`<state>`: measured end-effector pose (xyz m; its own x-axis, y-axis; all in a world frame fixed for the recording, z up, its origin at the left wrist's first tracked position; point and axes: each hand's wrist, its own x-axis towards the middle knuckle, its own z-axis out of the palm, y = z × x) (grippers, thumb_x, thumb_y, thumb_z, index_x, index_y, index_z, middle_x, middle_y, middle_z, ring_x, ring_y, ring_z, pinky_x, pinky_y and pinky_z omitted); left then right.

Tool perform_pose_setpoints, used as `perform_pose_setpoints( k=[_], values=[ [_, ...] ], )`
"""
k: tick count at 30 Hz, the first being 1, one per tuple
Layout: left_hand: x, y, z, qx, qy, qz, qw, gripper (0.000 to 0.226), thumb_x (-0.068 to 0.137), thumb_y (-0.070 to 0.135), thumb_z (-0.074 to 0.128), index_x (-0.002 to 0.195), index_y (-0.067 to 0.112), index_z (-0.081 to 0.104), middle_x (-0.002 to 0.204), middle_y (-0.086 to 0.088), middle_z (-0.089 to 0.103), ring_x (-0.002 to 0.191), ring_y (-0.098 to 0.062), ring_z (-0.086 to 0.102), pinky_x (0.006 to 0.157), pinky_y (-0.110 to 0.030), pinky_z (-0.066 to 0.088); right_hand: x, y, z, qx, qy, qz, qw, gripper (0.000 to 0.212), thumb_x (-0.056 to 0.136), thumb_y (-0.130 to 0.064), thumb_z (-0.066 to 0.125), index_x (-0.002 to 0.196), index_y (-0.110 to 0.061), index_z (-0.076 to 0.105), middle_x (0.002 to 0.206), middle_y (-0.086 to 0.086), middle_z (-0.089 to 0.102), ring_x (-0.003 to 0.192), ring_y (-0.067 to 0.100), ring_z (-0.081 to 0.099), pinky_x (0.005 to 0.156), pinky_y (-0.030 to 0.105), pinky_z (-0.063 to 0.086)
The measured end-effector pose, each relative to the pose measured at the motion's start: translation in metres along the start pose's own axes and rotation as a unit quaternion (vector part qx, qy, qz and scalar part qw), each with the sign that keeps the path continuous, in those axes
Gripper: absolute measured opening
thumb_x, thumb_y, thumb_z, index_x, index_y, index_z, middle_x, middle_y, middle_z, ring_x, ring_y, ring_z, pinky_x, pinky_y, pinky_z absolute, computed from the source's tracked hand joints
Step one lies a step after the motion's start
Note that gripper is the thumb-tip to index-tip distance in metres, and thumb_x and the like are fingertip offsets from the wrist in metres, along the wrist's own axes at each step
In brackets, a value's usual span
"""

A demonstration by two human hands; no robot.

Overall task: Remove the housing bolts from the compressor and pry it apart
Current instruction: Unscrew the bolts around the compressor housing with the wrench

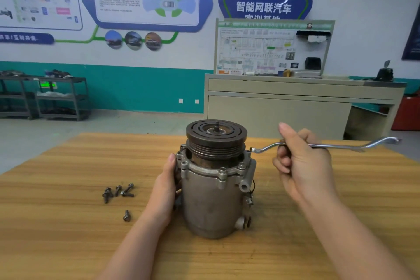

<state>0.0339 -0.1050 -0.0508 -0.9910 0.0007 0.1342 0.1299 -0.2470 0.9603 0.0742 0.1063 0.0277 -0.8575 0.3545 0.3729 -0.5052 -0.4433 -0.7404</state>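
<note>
A grey metal compressor (209,198) stands upright on the wooden table (68,223), its dark grooved pulley (216,136) on top. My left hand (167,186) grips the housing's left side just under the flange. My right hand (304,166) holds a long offset ring wrench (354,145) around its shank. The wrench's left end (252,150) sits at the flange's right rear edge, beside the pulley. Several loose bolts (118,191) lie on the table to the left, with one more bolt (126,215) nearer me.
Beyond the table's far edge stands a beige training bench (295,102) with a wiring display board (272,48). Dark metal shelving (45,98) lines the teal-and-white wall at the left. A red cabinet (409,113) shows at the far right.
</note>
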Motion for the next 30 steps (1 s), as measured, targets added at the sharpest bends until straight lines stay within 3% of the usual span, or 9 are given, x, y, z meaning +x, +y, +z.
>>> perform_pose_setpoints(
  k=[7, 11, 12, 15, 18, 20, 24, 27, 30],
  values=[
    [-0.003, 0.002, 0.0, 0.022, -0.002, 0.004, 1.0, 0.085, 0.063, 0.08, 0.041, 0.121, 0.024, 0.067, 0.116, -0.001, 0.071, 0.116, -0.021, 0.062, 0.107, -0.049, 0.042, -0.045, 0.013, 0.012, -0.269, -0.014, -0.217, 0.938, 0.041, 0.09, -0.026, 0.066, 0.054, -0.021, 0.049, 0.049, 0.002, 0.059, 0.038, 0.006, 0.051, 0.041, 0.016, 0.039],
    [-0.006, 0.005, 0.002, 0.026, 0.0, 0.005, 1.0, 0.081, 0.068, 0.079, 0.039, 0.123, 0.025, 0.065, 0.119, -0.003, 0.07, 0.117, -0.024, 0.061, 0.107, -0.052, 0.041, -0.061, 0.015, 0.016, -0.358, -0.062, -0.341, 0.867, 0.043, 0.089, -0.025, 0.058, 0.055, -0.029, 0.031, 0.05, -0.007, 0.042, 0.042, 0.0, 0.037, 0.045, 0.009, 0.032],
    [-0.007, 0.006, 0.002, 0.027, -0.003, 0.006, 1.0, 0.079, 0.07, 0.078, 0.038, 0.123, 0.025, 0.065, 0.12, -0.004, 0.069, 0.118, -0.024, 0.061, 0.107, -0.053, 0.041, -0.064, 0.017, 0.014, -0.348, -0.084, -0.34, 0.869, 0.042, 0.089, -0.024, 0.058, 0.057, -0.033, 0.031, 0.05, -0.011, 0.038, 0.043, -0.001, 0.034, 0.045, 0.008, 0.028],
    [-0.01, 0.007, 0.002, 0.021, -0.009, 0.0, 1.0, 0.08, 0.069, 0.076, 0.04, 0.123, 0.022, 0.065, 0.119, -0.003, 0.07, 0.117, -0.022, 0.062, 0.108, -0.05, 0.041, -0.059, 0.019, 0.0, -0.262, -0.091, -0.247, 0.929, 0.038, 0.084, -0.025, 0.066, 0.055, -0.023, 0.041, 0.048, -0.01, 0.047, 0.042, -0.002, 0.042, 0.044, 0.007, 0.033],
    [-0.011, 0.009, 0.003, 0.018, -0.011, -0.001, 1.0, 0.079, 0.071, 0.073, 0.04, 0.122, 0.019, 0.066, 0.118, -0.003, 0.07, 0.117, -0.02, 0.061, 0.109, -0.047, 0.04, -0.037, 0.014, -0.012, -0.108, -0.108, -0.052, 0.987, 0.033, 0.079, -0.017, 0.069, 0.052, -0.023, 0.052, 0.047, 0.001, 0.055, 0.038, 0.006, 0.048, 0.036, 0.014, 0.037],
    [-0.01, 0.008, 0.003, 0.012, -0.009, -0.005, 1.0, 0.078, 0.07, 0.071, 0.04, 0.122, 0.019, 0.066, 0.117, -0.004, 0.071, 0.116, -0.021, 0.062, 0.108, -0.048, 0.04, -0.016, 0.014, -0.015, 0.009, -0.143, 0.079, 0.987, 0.028, 0.076, -0.017, 0.066, 0.052, -0.022, 0.053, 0.045, 0.003, 0.054, 0.033, 0.007, 0.045, 0.033, 0.015, 0.033],
    [-0.006, 0.005, 0.001, 0.011, -0.003, -0.008, 1.0, 0.079, 0.067, 0.074, 0.042, 0.118, 0.02, 0.068, 0.114, -0.003, 0.072, 0.113, -0.021, 0.064, 0.107, -0.047, 0.042, 0.012, 0.019, -0.008, 0.067, -0.178, 0.233, 0.954, 0.023, 0.076, -0.018, 0.065, 0.056, -0.016, 0.053, 0.044, 0.002, 0.049, 0.03, 0.004, 0.04, 0.029, 0.013, 0.028],
    [-0.003, 0.002, 0.0, 0.013, 0.001, -0.01, 1.0, 0.083, 0.062, 0.078, 0.043, 0.117, 0.023, 0.069, 0.114, -0.003, 0.072, 0.114, -0.023, 0.063, 0.107, -0.05, 0.041, 0.017, 0.016, -0.002, 0.088, -0.171, 0.249, 0.949, 0.022, 0.071, -0.022, 0.069, 0.056, -0.014, 0.054, 0.042, 0.002, 0.048, 0.028, 0.003, 0.038, 0.027, 0.011, 0.025],
    [0.0, 0.001, 0.0, 0.01, 0.006, -0.011, 1.0, 0.086, 0.059, 0.08, 0.045, 0.117, 0.022, 0.069, 0.115, -0.004, 0.071, 0.115, -0.023, 0.063, 0.108, -0.05, 0.041, 0.012, 0.01, -0.003, 0.054, -0.107, 0.122, 0.985, 0.034, 0.076, -0.02, 0.068, 0.05, -0.021, 0.047, 0.041, 0.002, 0.047, 0.027, 0.004, 0.036, 0.029, 0.011, 0.025]
  ],
)
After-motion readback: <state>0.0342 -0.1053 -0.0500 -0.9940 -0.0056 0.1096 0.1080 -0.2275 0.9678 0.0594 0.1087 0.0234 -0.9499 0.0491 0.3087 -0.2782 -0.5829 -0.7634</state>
